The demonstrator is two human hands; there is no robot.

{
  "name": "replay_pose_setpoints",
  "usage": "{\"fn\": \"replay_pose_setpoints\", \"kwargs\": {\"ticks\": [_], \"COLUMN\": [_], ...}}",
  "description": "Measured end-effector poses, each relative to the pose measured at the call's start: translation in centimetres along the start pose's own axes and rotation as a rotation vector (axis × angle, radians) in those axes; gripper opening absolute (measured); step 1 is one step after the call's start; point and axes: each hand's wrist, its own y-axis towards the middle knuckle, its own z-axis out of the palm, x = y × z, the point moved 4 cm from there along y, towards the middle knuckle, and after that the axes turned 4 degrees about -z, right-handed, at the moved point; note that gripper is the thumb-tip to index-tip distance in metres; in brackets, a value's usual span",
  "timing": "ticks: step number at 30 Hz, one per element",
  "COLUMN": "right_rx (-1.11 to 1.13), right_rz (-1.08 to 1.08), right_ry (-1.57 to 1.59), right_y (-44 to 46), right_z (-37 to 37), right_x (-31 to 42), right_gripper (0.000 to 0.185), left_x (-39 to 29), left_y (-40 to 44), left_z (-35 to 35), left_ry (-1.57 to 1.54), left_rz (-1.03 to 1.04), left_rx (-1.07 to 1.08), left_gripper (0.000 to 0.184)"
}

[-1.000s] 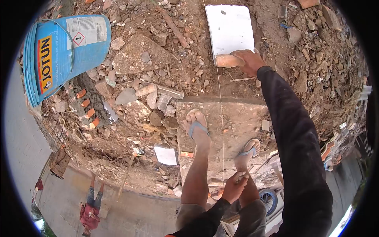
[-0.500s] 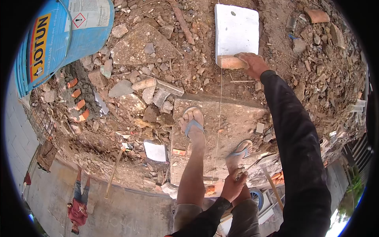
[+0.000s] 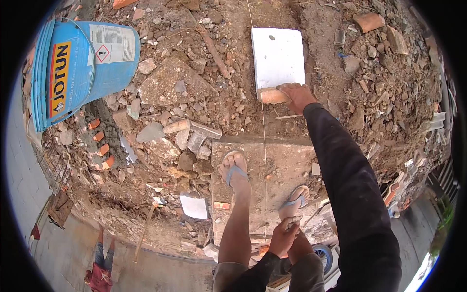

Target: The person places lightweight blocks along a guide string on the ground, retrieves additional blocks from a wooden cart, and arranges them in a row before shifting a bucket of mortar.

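Observation:
My right hand (image 3: 297,96) is closed over the right end of a tan, rounded brick-like piece (image 3: 274,96). That piece lies against the near edge of a white slab (image 3: 279,57), which sits flat on the soil. A thin taut string (image 3: 265,170) runs from the top of the view past the slab's near left corner and down between my feet. Close to my right knee, my left hand (image 3: 284,237) is closed in a fist; what it grips is hidden by the fingers. My sandalled feet stand on a flat concrete slab (image 3: 272,165).
A blue paint bucket (image 3: 104,65) lies at the upper left. Broken stones, brick bits and a wooden stick (image 3: 214,51) litter the ground. A smaller white slab (image 3: 193,207) and a wooden handle (image 3: 144,233) lie lower left. Another person (image 3: 99,272) stands on the pavement beyond.
The camera view has shifted, so the ground appears lower in the picture. My right hand stays on the tan piece by the white slab. My left hand remains closed near the knee.

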Motion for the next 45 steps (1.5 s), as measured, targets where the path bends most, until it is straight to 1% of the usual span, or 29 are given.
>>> {"fn": "replay_pose_setpoints", "kwargs": {"ticks": [3, 7, 9, 11, 14, 17, 18, 20, 21, 22, 24, 25, 28, 30, 31, 32, 33, 34, 35, 36, 37, 38, 39, 40, 41, 42, 43, 44, 45], "right_rx": [-0.068, -0.397, -0.392, -0.309, -0.341, -0.223, -0.187, -0.302, -0.279, -0.251, -0.475, -0.475, -0.645, -0.775, -0.913, -1.054, -1.130, -1.143, -1.242, -1.421, -1.571, -1.653, -1.529, -1.707, -1.700, -1.703, -1.755, -1.858, -1.869], "right_rz": [0.075, 0.220, 0.359, 0.495, 0.613, 0.749, 0.810, 0.928, 1.044, 1.147, 1.256, 1.370, 1.546, 1.736, 1.818, 1.895, 1.960, 2.082, 2.058, 1.921, 1.767, 1.485, 1.553, 1.358, 1.294, 1.351, 1.248, 1.313, 1.234], "right_ry": [0.082, 0.399, 0.501, 0.759, 0.746, 0.897, 0.964, 0.907, 1.080, 1.268, 1.343, 1.378, 1.591, 1.942, 2.020, 2.099, 2.274, 2.314, 2.351, 2.470, 2.549, 2.692, 2.727, 2.725, 2.695, 2.617, 2.576, 2.599, 2.557], "right_y": [-2.2, -9.9, -15.5, -22.2, -31.6, -42.4, -45.6, -52.3, -55.2, -58.0, -62.8, -64.5, -68.0, -68.9, -69.1, -68.5, -68.4, -68.4, -68.4, -68.1, -67.9, -67.4, -68.0, -67.6, -68.6, -69.3, -70.2, -70.8, -70.9], "right_z": [0.5, 2.7, 3.4, 2.3, 6.5, 10.1, 11.6, 14.4, 15.0, 16.0, 23.3, 24.5, 33.1, 37.0, 39.1, 40.9, 40.5, 40.2, 40.7, 43.1, 44.9, 47.4, 40.8, 42.9, 41.7, 41.6, 41.3, 39.4, 36.9], "right_x": [0.4, 0.5, 1.2, 2.3, 3.0, 4.4, 4.7, 5.7, 5.5, 6.1, 7.0, 6.5, 6.0, 4.2, 3.2, 2.3, 1.3, 0.1, -0.9, -1.5, -2.4, -3.6, -5.2, -7.1, -8.7, -10.6, -12.7, -14.4, -15.7], "right_gripper": [0.065, 0.064, 0.064, 0.067, 0.067, 0.064, 0.065, 0.065, 0.062, 0.060, 0.056, 0.053, 0.044, 0.042, 0.042, 0.041, 0.043, 0.047, 0.058, 0.054, 0.047, 0.041, 0.037, 0.038, 0.039, 0.042, 0.045, 0.047, 0.048], "left_x": [-1.3, -1.2, -0.6, 1.4, 3.4, 5.2, 5.4, 4.0, 3.1, 2.6, 1.4, 0.8, 0.9, 2.1, 2.6, 2.6, 2.8, 3.0, 3.4, 4.2, 4.9, 5.8, 6.0, 5.2, 4.5, 3.7, 2.9, 2.2, 1.9], "left_y": [-0.5, 0.0, 0.0, 0.8, 1.2, -0.1, -0.7, -3.4, -4.7, -5.8, -8.6, -10.1, -14.0, -17.1, -18.5, -19.3, -19.4, -20.0, -20.4, -21.2, -22.7, -24.3, -24.0, -23.5, -22.6, -21.6, -20.3, -18.8, -17.7], "left_z": [-1.0, -2.6, -2.4, -2.4, -2.7, -4.1, -4.6, -3.8, -3.6, -4.6, -6.3, -7.3, -16.1, -20.9, -21.9, -21.5, -21.1, -20.8, -20.6, -20.5, -21.1, -22.3, -22.6, -18.8, -19.9, -18.1, -16.2, -14.4, -10.9], "left_ry": [-0.013, 0.042, 0.043, 0.081, 0.298, 0.271, 0.304, 0.363, 0.414, 0.474, 0.584, 0.635, 0.729, 0.724, 0.731, 0.741, 0.885, 1.028, 1.163, 1.282, 1.193, 1.101, 0.798, 0.834, 0.842, 0.890, 0.960, 1.036, 0.964], "left_rz": [0.059, 0.143, 0.125, 0.154, 0.248, 0.141, 0.211, 0.260, 0.318, 0.286, 0.277, 0.295, 0.240, 0.173, 0.150, 0.166, 0.140, 0.106, 0.070, 0.034, 0.049, 0.071, 0.162, 0.190, 0.264, 0.261, 0.365, 0.461, 0.459], "left_rx": [-0.028, -0.120, -0.113, -0.089, -0.168, -0.238, -0.253, -0.333, -0.343, -0.395, -0.488, -0.529, -0.732, -0.876, -0.945, -0.964, -0.920, -0.879, -0.834, -0.799, -0.880, -0.960, -1.100, -1.081, -1.016, -0.963, -0.937, -0.901, -0.872], "left_gripper": [0.034, 0.029, 0.028, 0.024, 0.024, 0.025, 0.026, 0.027, 0.026, 0.024, 0.022, 0.021, 0.023, 0.021, 0.019, 0.019, 0.019, 0.019, 0.019, 0.020, 0.020, 0.020, 0.020, 0.014, 0.014, 0.018, 0.022, 0.026, 0.029]}}
